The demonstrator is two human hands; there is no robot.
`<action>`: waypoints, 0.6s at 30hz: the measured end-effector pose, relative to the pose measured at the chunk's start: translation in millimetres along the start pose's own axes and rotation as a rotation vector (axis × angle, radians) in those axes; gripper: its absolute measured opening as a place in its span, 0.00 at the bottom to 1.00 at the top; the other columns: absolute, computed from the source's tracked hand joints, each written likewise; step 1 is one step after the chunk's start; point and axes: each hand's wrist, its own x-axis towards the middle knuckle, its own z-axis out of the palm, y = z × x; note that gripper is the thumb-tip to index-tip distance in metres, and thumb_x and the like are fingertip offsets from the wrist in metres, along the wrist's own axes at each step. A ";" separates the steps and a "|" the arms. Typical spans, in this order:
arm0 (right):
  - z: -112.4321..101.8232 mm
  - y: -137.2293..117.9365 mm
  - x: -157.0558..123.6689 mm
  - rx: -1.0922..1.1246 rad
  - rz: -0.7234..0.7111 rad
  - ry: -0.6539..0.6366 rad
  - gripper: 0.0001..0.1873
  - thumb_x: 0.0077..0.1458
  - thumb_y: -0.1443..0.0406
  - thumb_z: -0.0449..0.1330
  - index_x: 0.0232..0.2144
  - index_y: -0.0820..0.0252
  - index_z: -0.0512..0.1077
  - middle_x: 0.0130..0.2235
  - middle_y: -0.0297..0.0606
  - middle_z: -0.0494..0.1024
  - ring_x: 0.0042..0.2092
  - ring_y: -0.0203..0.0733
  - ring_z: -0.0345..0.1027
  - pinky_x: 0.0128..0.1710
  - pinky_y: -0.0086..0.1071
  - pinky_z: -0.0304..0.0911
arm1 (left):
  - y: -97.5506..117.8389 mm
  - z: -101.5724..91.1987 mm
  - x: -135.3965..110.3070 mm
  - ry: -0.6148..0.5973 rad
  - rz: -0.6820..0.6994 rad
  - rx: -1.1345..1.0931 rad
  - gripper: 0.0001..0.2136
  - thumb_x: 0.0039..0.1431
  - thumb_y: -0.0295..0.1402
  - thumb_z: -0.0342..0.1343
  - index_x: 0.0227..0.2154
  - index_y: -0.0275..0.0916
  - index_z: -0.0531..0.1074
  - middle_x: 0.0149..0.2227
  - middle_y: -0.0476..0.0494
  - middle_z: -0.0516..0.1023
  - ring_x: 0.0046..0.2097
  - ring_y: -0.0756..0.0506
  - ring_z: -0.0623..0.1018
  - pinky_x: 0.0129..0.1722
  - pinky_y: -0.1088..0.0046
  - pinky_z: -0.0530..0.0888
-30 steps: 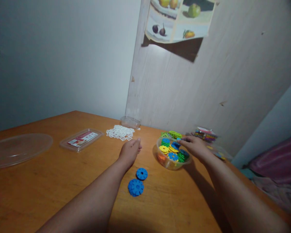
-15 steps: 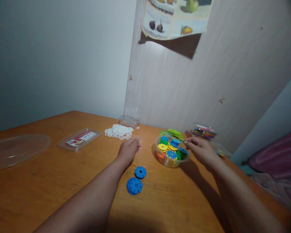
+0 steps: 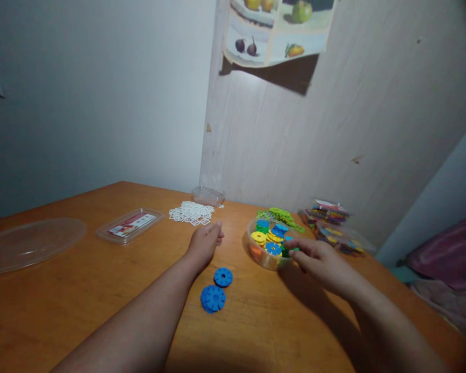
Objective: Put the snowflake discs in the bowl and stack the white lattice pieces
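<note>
My left hand (image 3: 205, 242) rests on the table in a loose fist; whatever is inside its curled fingers, if anything, is hidden. Just in front of its forearm lie a single blue notched disc (image 3: 218, 277) and a small stack of blue discs (image 3: 216, 298). A clear round bowl (image 3: 271, 263) stands right of that hand, filled with notched discs in yellow (image 3: 258, 237), blue, green and orange. My right hand (image 3: 312, 255) reaches over the bowl's right rim, thumb and forefinger apart, the tips beside the blue and green discs there.
White lattice pieces (image 3: 192, 213) lie in a pile before a clear tray (image 3: 208, 196). At left are a labelled clear lid (image 3: 130, 226) and a large round lid (image 3: 34, 246). Green pieces (image 3: 280, 216) sit behind the bowl. Packs of coloured items (image 3: 328, 211) stand back right.
My right hand has moved left and slightly down, from the bowl's right rim to the discs inside. The left hand stays in place. The view has shifted slightly.
</note>
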 end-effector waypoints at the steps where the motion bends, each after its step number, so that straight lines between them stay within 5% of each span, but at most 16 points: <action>1: 2.1 -2.3 -0.7 -0.001 -0.011 -0.001 0.14 0.53 0.62 0.53 0.35 0.57 0.78 0.23 0.30 0.72 0.25 0.37 0.64 0.25 0.29 0.58 | 0.0 0.0 -0.1 -0.001 0.000 0.003 0.21 0.56 0.51 0.52 0.21 0.37 0.69 0.21 0.46 0.72 0.25 0.48 0.73 0.27 0.73 0.68; 7: 9.7 -5.6 -0.1 -0.006 -0.099 0.057 0.14 0.49 0.64 0.57 0.37 0.51 0.80 0.28 0.34 0.78 0.32 0.44 0.71 0.30 0.34 0.65 | -1.2 -1.3 0.7 -0.013 0.009 0.026 0.22 0.57 0.52 0.52 0.21 0.37 0.70 0.21 0.46 0.73 0.26 0.48 0.73 0.27 0.73 0.68; 13: 13.1 -18.1 -8.5 -0.024 -0.132 0.096 0.13 0.56 0.58 0.56 0.39 0.55 0.77 0.34 0.36 0.79 0.37 0.45 0.71 0.35 0.34 0.65 | -1.9 -0.4 -0.7 -0.018 0.023 0.016 0.21 0.57 0.51 0.51 0.21 0.37 0.70 0.21 0.46 0.73 0.26 0.48 0.73 0.28 0.73 0.68; 18: 54.0 -42.9 -21.1 -0.015 -0.260 -0.061 0.11 0.60 0.61 0.54 0.34 0.56 0.75 0.31 0.35 0.76 0.34 0.40 0.69 0.35 0.32 0.62 | 2.0 1.5 -3.3 -0.018 0.011 -0.008 0.21 0.57 0.50 0.51 0.21 0.37 0.70 0.21 0.46 0.72 0.25 0.48 0.72 0.28 0.73 0.68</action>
